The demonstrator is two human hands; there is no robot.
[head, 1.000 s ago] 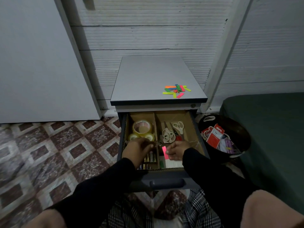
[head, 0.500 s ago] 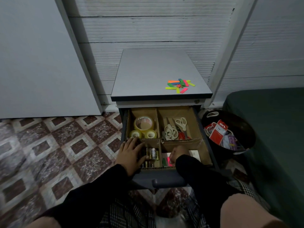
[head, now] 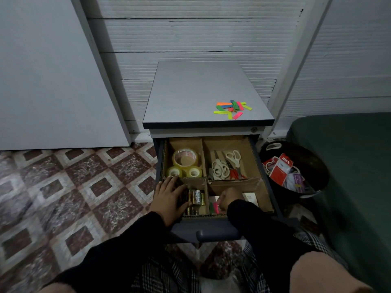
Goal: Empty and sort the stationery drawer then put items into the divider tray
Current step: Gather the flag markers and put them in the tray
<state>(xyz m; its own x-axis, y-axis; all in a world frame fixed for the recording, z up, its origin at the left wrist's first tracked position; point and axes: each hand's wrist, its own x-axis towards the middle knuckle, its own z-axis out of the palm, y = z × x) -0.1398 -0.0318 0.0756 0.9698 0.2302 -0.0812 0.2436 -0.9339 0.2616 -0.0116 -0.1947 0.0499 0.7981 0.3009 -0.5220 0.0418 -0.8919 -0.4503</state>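
The open drawer holds a cardboard divider tray [head: 257,180]. Tape rolls [head: 185,160] fill its back left compartment and scissors [head: 225,166] the back right one. Batteries [head: 196,197] lie in the front left compartment, where my left hand [head: 170,196] rests flat with fingers spread over them. My right hand [head: 229,199] is curled in the front right compartment, pinching pink and green sticky flags [head: 214,207] next to white paper [head: 249,197]. More coloured sticky flags [head: 232,108] lie scattered on the cabinet top [head: 196,96].
A dark round bin [head: 315,166] with red packets stands right of the cabinet. A dark green cushion [head: 349,166] fills the far right. The drawer handle [head: 215,234] juts toward my knees. Patterned tile floor lies to the left.
Both hands moved from the tray's middle divider down to the front compartments. The left hand flattened over the batteries; the right lowered the pink flags into the front right compartment.
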